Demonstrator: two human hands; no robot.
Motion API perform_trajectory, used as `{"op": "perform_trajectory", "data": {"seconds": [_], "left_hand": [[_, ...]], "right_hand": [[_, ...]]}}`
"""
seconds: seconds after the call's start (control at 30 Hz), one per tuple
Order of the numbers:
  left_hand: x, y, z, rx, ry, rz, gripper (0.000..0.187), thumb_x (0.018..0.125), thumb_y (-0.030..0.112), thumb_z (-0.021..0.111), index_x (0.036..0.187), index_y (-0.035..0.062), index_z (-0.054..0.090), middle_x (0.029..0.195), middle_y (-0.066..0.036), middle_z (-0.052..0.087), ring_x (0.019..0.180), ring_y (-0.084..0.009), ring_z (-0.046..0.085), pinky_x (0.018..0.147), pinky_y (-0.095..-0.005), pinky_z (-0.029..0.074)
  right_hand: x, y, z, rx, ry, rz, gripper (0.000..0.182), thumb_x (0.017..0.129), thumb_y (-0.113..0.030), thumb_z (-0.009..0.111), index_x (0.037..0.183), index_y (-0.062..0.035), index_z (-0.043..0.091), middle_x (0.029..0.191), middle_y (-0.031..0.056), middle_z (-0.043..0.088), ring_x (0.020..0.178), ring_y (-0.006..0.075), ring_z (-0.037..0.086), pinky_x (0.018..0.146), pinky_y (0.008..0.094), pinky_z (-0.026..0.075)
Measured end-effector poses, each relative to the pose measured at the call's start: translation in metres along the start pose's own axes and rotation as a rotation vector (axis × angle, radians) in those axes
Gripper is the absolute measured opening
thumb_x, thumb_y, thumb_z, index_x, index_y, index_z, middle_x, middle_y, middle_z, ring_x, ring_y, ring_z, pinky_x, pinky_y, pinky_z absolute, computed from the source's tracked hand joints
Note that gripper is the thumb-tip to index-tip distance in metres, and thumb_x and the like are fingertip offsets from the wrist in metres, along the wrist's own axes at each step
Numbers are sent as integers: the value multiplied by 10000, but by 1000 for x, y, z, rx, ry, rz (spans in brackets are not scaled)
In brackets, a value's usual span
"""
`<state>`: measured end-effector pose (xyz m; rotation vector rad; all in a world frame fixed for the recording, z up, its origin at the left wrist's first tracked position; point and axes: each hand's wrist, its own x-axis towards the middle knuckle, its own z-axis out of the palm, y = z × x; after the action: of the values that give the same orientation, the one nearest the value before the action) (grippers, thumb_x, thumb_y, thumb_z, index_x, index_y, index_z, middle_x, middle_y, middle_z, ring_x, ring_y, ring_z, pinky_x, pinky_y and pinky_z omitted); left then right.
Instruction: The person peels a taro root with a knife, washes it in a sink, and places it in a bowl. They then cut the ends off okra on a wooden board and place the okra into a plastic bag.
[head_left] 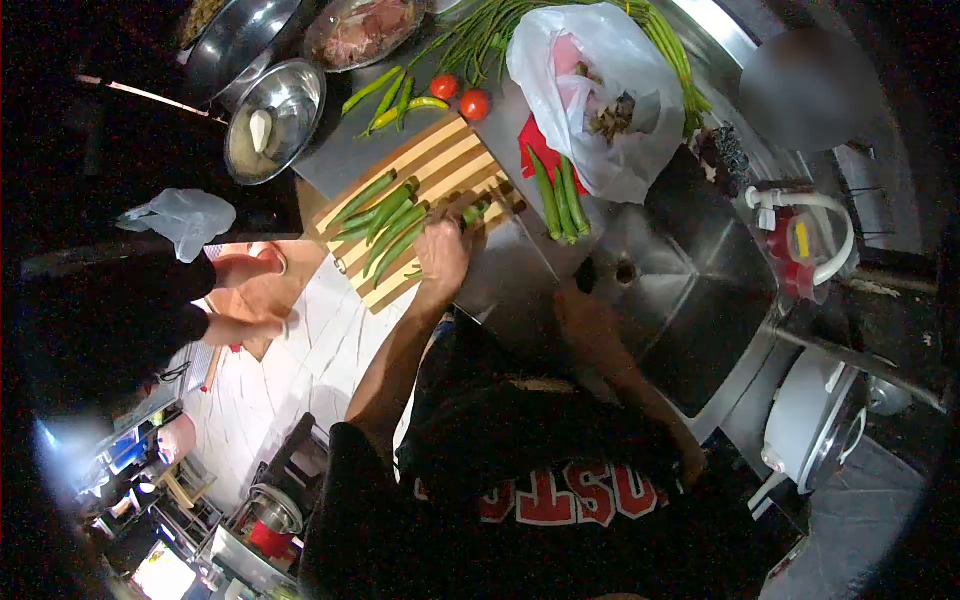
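My left hand (pixel 445 250) is closed around green okra pods on a striped wooden cutting board (pixel 440 165), fingers bent over their ends. Several okra pods (pixel 385 225) lie side by side left of that hand. Low and in shadow at the sink's near edge, my right hand (pixel 580 305) is closed, seemingly on the handle of a cleaver (pixel 510 262). Its broad grey blade reaches toward the board's right corner, beside the left fingers. The handle itself is hidden in the dark. More okra (pixel 560 200) lies on the counter right of the board.
Behind the board are green chilies (pixel 385 95), two tomatoes (pixel 474 104), long beans (pixel 480 40) and a white plastic bag (pixel 610 90). A steel bowl (pixel 275 120) stands left, a steel sink (pixel 690 290) right. Another person's arms (pixel 245 325) show at left.
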<state>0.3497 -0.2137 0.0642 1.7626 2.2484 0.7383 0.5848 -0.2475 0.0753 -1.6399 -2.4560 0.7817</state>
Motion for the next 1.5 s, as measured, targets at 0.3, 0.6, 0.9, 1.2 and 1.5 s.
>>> {"op": "perform_trajectory", "data": {"seconds": [0.3, 0.6, 0.9, 1.2, 1.5], "left_hand": [[1, 0, 0, -87, 3, -79, 337, 699, 163, 682, 1029, 141, 619, 965, -134, 611, 840, -308, 597, 710, -392, 484], [-3, -8, 4, 10, 102, 73, 367, 684, 139, 680, 1045, 132, 610, 951, -131, 599, 829, -312, 587, 690, -411, 474], [-6, 2, -6, -11, 65, -82, 374, 727, 155, 647, 1049, 46, 491, 878, -185, 583, 727, -351, 590, 580, -426, 485], [50, 27, 11, 66, -292, -101, 367, 761, 294, 615, 1027, 48, 554, 750, -210, 618, 725, -385, 608, 648, -440, 494], [105, 131, -47, -190, -130, 171, 423, 770, 344, 628, 1005, 0, 555, 763, -222, 616, 725, -395, 602, 643, -456, 470]], "right_hand": [[6, -18, -7, 70, -39, -48, 151, 865, -184, 489, 908, -40, 483, 632, 179, 549, 569, 379, 560, 493, 468, 446], [11, -22, -7, -28, -163, -2, 159, 861, -177, 479, 918, -30, 460, 678, 193, 576, 615, 392, 576, 520, 489, 452], [18, -9, 3, -50, 70, -189, 176, 885, -185, 440, 854, -12, 433, 642, 206, 558, 617, 404, 566, 519, 486, 436], [-14, 6, -32, -25, 186, 25, 247, 865, -159, 499, 1044, 4, 450, 649, 181, 550, 577, 355, 558, 488, 465, 406], [-22, -2, -82, 189, 311, 181, 202, 910, -166, 452, 988, 16, 490, 681, 220, 566, 619, 406, 554, 545, 442, 423]]}}
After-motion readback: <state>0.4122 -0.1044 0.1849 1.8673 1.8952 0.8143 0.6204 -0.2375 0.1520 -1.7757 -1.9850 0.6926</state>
